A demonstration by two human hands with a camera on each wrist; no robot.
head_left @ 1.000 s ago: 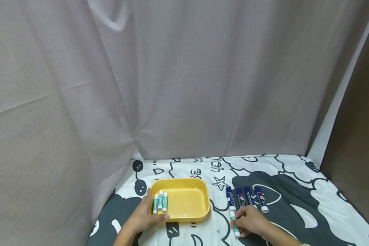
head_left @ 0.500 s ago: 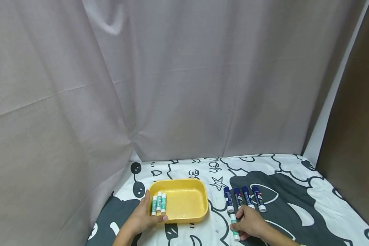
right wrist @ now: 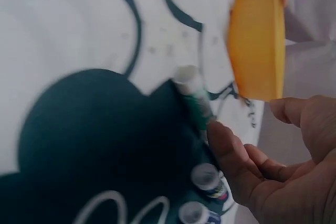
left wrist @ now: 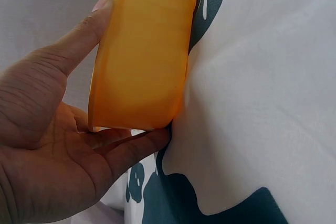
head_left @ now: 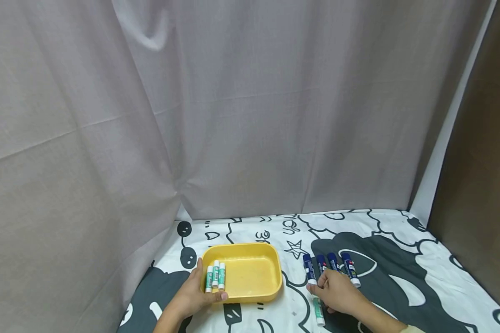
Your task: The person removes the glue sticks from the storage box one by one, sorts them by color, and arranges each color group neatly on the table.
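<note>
Left hand clamped on the edge of a tray, right hand with thumb and fingers apart by a green tube, contact unclear, three tubes in the tray.

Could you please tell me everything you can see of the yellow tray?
The yellow tray is a shallow rectangle with rounded corners, smooth and glossy, apparently plastic. It rests open side up on the black-and-white patterned cloth. Three green-and-white sticks lie side by side inside, at its left end. The left hand holds that end, thumb at the near rim, other fingers at the end wall.
</note>
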